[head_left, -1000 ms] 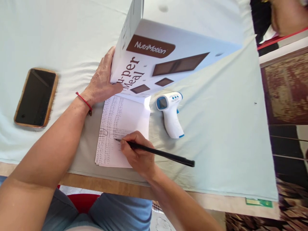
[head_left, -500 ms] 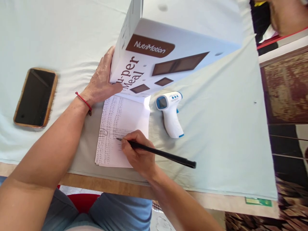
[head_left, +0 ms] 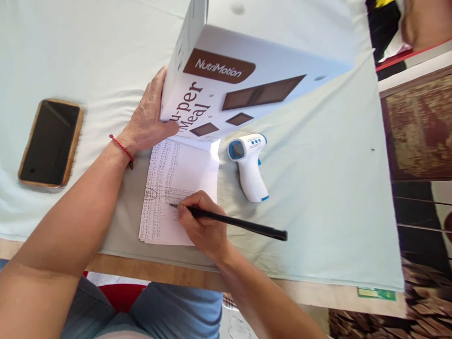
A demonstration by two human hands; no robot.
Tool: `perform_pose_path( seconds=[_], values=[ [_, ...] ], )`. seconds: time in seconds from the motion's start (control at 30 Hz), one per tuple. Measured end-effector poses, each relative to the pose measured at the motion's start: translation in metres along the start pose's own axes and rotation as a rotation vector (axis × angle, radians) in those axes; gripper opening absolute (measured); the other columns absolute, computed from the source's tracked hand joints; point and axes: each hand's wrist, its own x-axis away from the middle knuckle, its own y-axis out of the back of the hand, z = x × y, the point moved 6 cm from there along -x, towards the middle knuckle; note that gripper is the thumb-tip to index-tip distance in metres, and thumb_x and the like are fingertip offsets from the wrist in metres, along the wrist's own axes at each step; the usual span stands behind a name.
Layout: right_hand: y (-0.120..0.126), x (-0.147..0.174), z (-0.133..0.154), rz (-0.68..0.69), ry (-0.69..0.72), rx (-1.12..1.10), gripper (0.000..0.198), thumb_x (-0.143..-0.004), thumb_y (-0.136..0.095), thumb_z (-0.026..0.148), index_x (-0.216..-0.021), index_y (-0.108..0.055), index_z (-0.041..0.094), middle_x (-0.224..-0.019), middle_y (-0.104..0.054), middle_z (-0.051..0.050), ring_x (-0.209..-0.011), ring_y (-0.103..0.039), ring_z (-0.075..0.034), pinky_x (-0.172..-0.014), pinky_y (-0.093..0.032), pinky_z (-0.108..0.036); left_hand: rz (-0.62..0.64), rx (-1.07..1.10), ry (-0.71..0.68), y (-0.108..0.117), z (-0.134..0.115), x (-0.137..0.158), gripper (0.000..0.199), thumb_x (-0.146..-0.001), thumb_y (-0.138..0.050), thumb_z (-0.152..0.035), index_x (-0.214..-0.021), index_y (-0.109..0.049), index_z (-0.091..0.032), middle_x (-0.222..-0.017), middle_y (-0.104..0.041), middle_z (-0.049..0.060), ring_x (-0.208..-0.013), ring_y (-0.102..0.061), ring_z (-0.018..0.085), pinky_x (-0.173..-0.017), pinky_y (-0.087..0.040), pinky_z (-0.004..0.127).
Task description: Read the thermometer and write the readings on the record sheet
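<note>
Pen (head_left: 243, 223): long, black; the right hand (head_left: 205, 223) pinched it, tip at closely written paper (head_left: 197, 169). Box (head_left: 264, 61): white, brown-printed; the left hand (head_left: 148, 115) clasped its left edge.

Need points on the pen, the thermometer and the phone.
Pen (head_left: 240, 223), head view, on its black barrel.
Thermometer (head_left: 252, 176), head view, on its white handle.
Phone (head_left: 51, 143), head view, on its dark screen.

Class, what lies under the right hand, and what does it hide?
Under the right hand lies paper, with the cloth beneath. The hand, holding a pen, covers the paper's lower right corner; any writing there cannot be seen.
</note>
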Motion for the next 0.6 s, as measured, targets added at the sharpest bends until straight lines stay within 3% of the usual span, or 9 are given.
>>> perform_pose_path(
  seconds=[0.17, 0.3, 0.6],
  values=[
    [0.004, -0.001, 0.0, -0.05, -0.038, -0.012, 0.011, -0.078, -0.057, 0.022, -0.069, -0.051, 0.023, -0.052, -0.049, 0.007, -0.047, -0.042, -0.009, -0.046, -0.035, -0.022, 0.024, 0.033, 0.033, 0.0, 0.012, -0.001, 0.084, -0.073, -0.064, -0.017, -0.15, -0.031, -0.023, -0.13, -0.053, 0.007, -0.145, -0.035, 0.039, -0.119, -0.032, 0.059],
    [0.006, -0.002, 0.001, -0.039, -0.044, 0.007, 0.011, -0.077, -0.056, 0.022, -0.068, -0.05, 0.023, -0.051, -0.049, 0.007, -0.047, -0.042, -0.009, -0.045, -0.035, -0.022, -0.034, 0.031, 0.043, -0.001, 0.016, -0.002, 0.086, -0.073, -0.064, -0.017, -0.151, -0.029, -0.023, -0.13, -0.053, 0.008, -0.145, -0.036, 0.039, -0.118, -0.035, 0.059],
    [0.004, -0.003, 0.001, -0.01, -0.022, 0.005, 0.013, -0.077, -0.056, 0.019, -0.068, -0.049, 0.023, -0.051, -0.046, 0.009, -0.045, -0.039, -0.008, -0.043, -0.033, -0.02, -0.049, -0.021, 0.022, -0.002, 0.012, 0.0, 0.084, -0.073, -0.063, -0.018, -0.15, -0.029, -0.022, -0.131, -0.053, 0.009, -0.145, -0.036, 0.038, -0.118, -0.037, 0.055]
  ],
)
